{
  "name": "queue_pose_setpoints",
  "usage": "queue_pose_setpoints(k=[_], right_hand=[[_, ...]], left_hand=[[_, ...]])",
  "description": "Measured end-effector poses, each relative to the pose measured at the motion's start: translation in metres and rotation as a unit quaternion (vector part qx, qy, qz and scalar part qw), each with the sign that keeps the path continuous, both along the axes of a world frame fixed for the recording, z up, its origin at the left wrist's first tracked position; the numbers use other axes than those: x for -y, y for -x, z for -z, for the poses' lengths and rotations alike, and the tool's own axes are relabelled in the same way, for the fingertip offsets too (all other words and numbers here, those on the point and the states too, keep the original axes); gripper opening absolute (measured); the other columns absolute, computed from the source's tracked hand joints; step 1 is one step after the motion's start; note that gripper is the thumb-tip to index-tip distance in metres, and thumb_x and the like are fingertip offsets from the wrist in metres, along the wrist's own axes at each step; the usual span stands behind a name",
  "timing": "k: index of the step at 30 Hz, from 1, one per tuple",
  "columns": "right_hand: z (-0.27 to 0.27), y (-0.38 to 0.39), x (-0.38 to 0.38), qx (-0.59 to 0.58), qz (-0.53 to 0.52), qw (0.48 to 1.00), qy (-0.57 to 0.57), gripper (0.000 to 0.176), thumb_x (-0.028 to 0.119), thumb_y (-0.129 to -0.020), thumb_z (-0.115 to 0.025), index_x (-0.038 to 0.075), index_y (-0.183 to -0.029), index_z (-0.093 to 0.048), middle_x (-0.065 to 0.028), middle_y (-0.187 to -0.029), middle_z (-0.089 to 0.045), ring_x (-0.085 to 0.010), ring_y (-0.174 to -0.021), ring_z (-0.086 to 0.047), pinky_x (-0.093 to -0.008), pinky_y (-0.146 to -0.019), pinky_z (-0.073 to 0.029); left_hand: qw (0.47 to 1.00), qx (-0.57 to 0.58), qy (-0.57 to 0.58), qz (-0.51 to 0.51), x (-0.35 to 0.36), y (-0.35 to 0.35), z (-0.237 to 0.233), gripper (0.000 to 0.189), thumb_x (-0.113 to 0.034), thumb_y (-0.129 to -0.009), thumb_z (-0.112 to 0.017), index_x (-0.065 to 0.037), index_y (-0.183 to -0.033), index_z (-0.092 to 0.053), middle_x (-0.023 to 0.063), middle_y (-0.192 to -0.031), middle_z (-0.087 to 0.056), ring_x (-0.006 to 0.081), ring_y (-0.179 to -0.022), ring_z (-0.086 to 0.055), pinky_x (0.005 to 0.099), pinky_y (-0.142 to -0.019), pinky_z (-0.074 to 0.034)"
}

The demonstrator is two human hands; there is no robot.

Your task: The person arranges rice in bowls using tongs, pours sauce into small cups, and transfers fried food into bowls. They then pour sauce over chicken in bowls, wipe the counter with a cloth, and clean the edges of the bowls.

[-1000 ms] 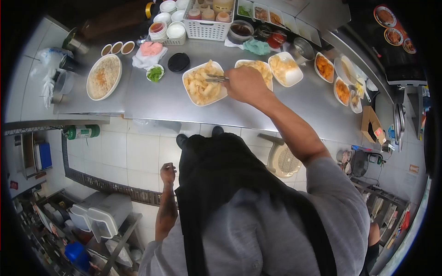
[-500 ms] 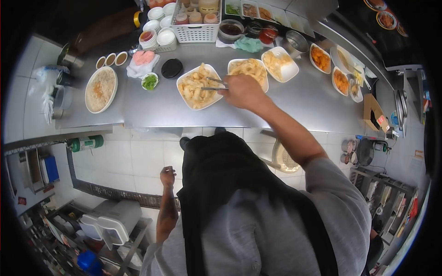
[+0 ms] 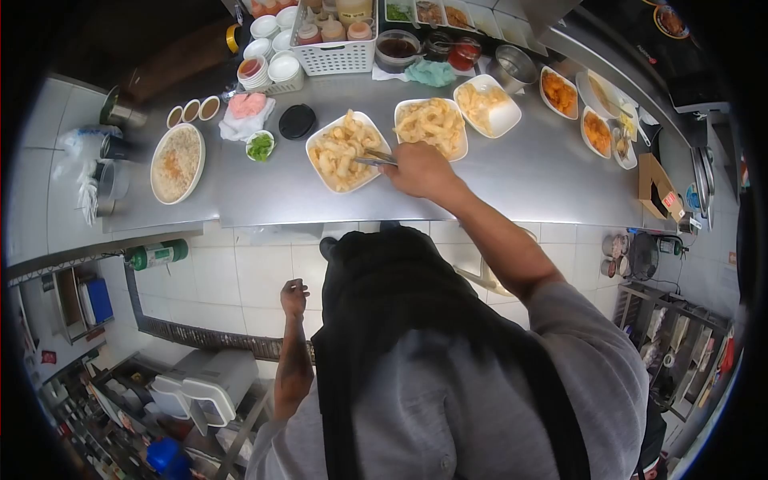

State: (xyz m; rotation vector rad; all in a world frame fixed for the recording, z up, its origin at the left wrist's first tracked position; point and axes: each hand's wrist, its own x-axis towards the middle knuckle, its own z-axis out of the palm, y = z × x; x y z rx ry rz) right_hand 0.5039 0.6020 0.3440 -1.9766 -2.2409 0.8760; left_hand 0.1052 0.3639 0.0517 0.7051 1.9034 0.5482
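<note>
My right hand [image 3: 425, 170] is wrapped round a pair of metal tongs [image 3: 376, 160]. The tips of the tongs are close together over the right side of a white square bowl [image 3: 353, 191] heaped with pale golden fried pieces [image 3: 339, 150]. Whether a piece is caught between them cannot be made out. Just beyond my hand stands a second white bowl [image 3: 462, 152] of similar pieces, with a third, partly filled white bowl [image 3: 503, 122] farther right. My left hand [image 3: 294, 298] hangs low beside my body, off the counter, its fingers loosely bent and apart, with nothing visible in it.
On the steel counter [image 3: 272, 192] are an oval rice dish [image 3: 178, 164], a cup of chopped greens [image 3: 260, 146], a black lid [image 3: 298, 122] and orange food bowls [image 3: 597, 133]. A white basket of sauce bottles [image 3: 336, 60] stands behind. A cardboard box [image 3: 658, 186] sits at the right.
The tongs' arms have closed toward each other over the near bowl, and my right hand has dropped slightly toward me. My left hand's fingers have loosened a little. The view has shifted slightly.
</note>
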Motion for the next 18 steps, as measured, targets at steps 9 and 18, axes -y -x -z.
queue_pose_setpoints(k=[9,18], right_hand=[[-0.004,-0.004,-0.005,0.046,-0.008,0.994,-0.1,0.024,0.026,-0.088,-0.07,0.004,-0.096,-0.074,-0.0194,-0.082,-0.071,-0.0379,-0.081,-0.07,-0.0485,-0.075,-0.054],[-0.008,0.004,-0.01,-0.008,-0.009,0.989,-0.149,0.025,0.028,-0.088,-0.07,0.004,-0.096,-0.073,-0.0212,-0.078,-0.069,-0.0373,-0.08,-0.07,-0.0483,-0.072,-0.054]], left_hand=[[0.999,0.024,0.011,-0.024,0.023,-0.006,-0.002,0.025,-0.019,-0.098,-0.063,0.005,-0.104,-0.065,0.0147,-0.081,-0.07,0.0176,-0.064,-0.067,0.0281,-0.056,-0.057],[0.999,0.028,0.015,-0.032,0.021,-0.004,-0.001,0.024,-0.017,-0.098,-0.062,0.005,-0.104,-0.064,0.015,-0.082,-0.07,0.0176,-0.064,-0.067,0.0289,-0.055,-0.056]])
